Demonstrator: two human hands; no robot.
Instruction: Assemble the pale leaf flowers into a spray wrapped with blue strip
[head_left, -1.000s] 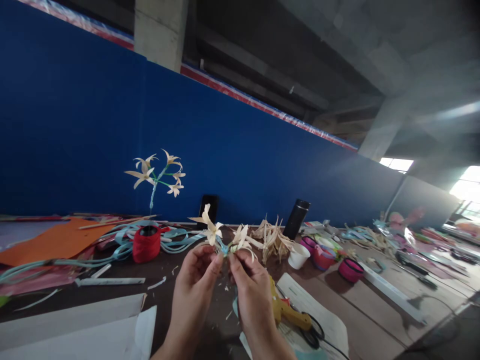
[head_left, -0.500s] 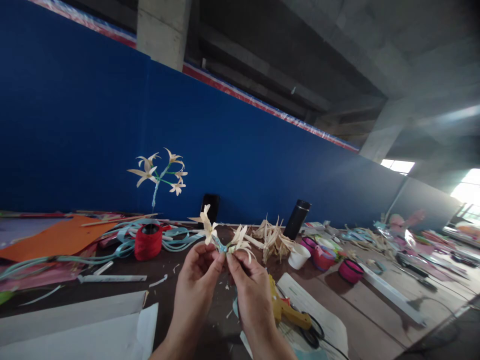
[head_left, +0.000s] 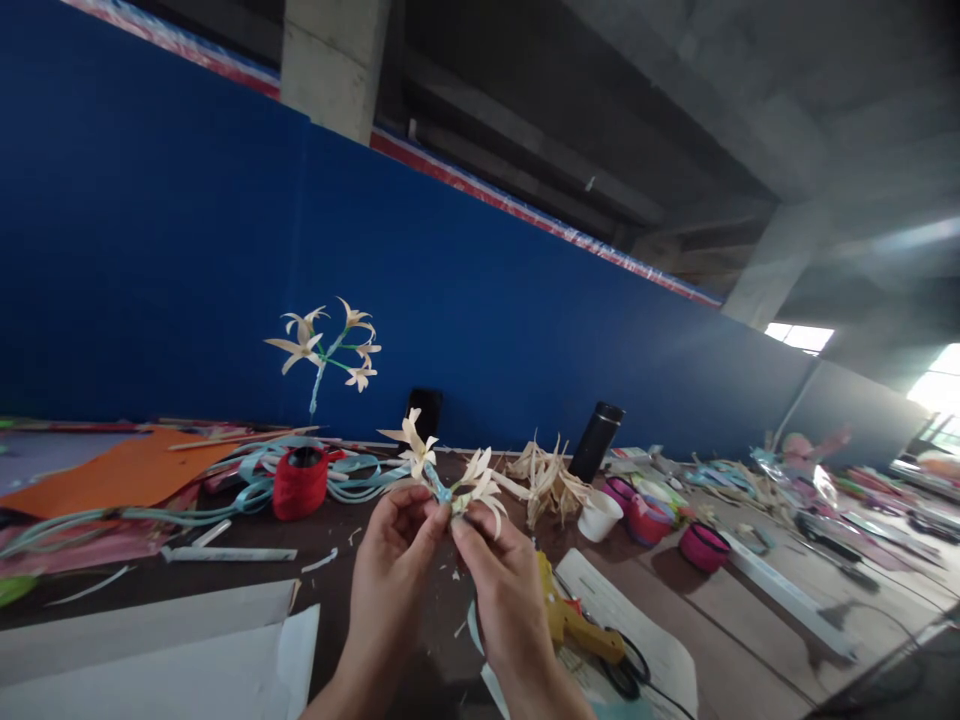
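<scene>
Left hand (head_left: 394,570): the thumb and fingers are pinched shut on the small flower sprig (head_left: 441,488), on its left side.
Right hand (head_left: 502,590): the fingertips are closed on the sprig too, on its right side, just touching the left hand.
Small flower sprig: it is held up in the air over the table (head_left: 240,580), close to the camera. Two pale flowers are seen on it, joined in the middle by a bit of blue wrap.
Glue gun (head_left: 574,625): a yellow one is laid on white paper (head_left: 600,595) just past the right hand, not touched.
White sheets (head_left: 150,655): they are laid flat at the near left edge.
Red spool (head_left: 300,483): it is stood farther back on the left, with blue strips (head_left: 240,490) curled around it.
Husk pile (head_left: 547,480): loose dry pieces are heaped behind the hands (none are being held).
Tall flower stalk (head_left: 330,345): it is stood up behind the red spool, with about five flowers on green stems, in front of the blue wall (head_left: 150,250).
How far along: the work is judged to be partly done. Two flowers are joined, the tall stalk has more, and plenty of husk is left unused.
Hard to see: the stem under the fingers is hidden, so it cannot be told how much is wrapped. The far right of the table is blurred, and the hands are cut off at the wrists by the bottom edge.
</scene>
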